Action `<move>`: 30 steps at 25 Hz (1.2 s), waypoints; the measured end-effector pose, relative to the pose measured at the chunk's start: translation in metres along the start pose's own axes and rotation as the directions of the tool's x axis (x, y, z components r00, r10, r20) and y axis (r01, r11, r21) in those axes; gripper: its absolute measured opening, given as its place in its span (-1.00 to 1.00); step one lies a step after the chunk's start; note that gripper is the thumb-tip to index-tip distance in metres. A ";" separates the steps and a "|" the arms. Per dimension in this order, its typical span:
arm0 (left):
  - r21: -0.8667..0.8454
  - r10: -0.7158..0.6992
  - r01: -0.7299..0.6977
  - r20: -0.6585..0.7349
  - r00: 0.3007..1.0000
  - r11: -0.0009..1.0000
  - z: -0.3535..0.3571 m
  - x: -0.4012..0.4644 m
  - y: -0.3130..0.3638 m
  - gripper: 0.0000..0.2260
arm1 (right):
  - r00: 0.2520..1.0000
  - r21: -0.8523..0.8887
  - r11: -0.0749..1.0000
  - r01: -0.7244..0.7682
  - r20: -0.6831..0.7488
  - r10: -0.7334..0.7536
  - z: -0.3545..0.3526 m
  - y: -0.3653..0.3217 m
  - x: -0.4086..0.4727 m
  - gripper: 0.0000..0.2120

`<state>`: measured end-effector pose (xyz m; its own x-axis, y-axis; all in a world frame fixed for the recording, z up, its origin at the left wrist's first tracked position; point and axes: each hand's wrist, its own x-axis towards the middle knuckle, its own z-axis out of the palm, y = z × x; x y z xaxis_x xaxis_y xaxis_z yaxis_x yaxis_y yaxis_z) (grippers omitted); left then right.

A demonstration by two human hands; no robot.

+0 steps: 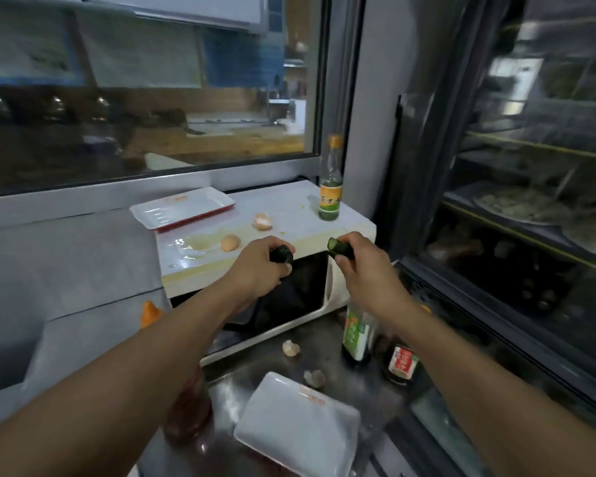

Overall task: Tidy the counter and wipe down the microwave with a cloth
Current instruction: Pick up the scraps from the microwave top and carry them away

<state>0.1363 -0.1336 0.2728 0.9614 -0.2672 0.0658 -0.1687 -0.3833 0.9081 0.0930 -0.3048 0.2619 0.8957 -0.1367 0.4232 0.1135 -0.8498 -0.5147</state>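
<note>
**Cucumber pieces held over a soiled microwave top**

Head view. A white microwave oven with a dark glass door [283,297] is seen standing on a stainless steel counter [327,342], pushed back toward a grey-framed window [145,98]. Its flat top is smeared with a yellowish wet film toward the left front corner. On that top are found 2 pale brown eggshell pieces [230,243], a white rectangular tray with a red underside [182,208] overhanging the rear left edge, and a clear glass bottle with an orange cap and yellow-green label [330,180] upright near the rear right corner.

The left hand [258,266] is curled round a short dark green cucumber piece [282,254], held at the front edge of the microwave top. The right hand [365,266] pinches a second dark green cucumber piece with a pale cut end [339,249] between thumb and fingers, just beside the front right corner.

On the counter in front are seen a second white rectangular tray [296,425], 2 more eggshell fragments [290,348], a green-labelled bottle [355,335] and a red-labelled dark bottle [401,364]. An orange object [150,313], not identifiable, sits left of the microwave.

The right side is closed off by a dark-framed glass display cabinet [516,201]; bare counter is left only in narrow strips between the items.
</note>
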 end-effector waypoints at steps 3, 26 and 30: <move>0.020 0.032 -0.035 0.140 0.990 0.999 0.024 -0.023 0.005 -0.80 | 0.995 -0.034 0.995 -0.098 -0.039 0.097 -0.025 0.007 -0.050 -0.80; -0.122 0.280 -0.343 0.842 0.460 0.931 0.348 -0.390 0.141 -0.80 | 0.559 -0.037 0.638 -0.769 -0.522 0.644 -0.291 0.062 -0.547 -0.86; -0.167 0.281 -0.321 0.892 0.355 0.932 0.399 -0.499 0.155 -0.79 | 0.460 -0.016 0.547 -0.837 -0.562 0.687 -0.336 0.047 -0.659 -0.83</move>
<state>-0.4568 -0.4127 0.2158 0.0995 -0.9910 -0.0899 -0.4299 -0.1243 0.8943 -0.6365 -0.4256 0.2095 0.2478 -0.9332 0.2602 -0.6948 -0.3583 -0.6236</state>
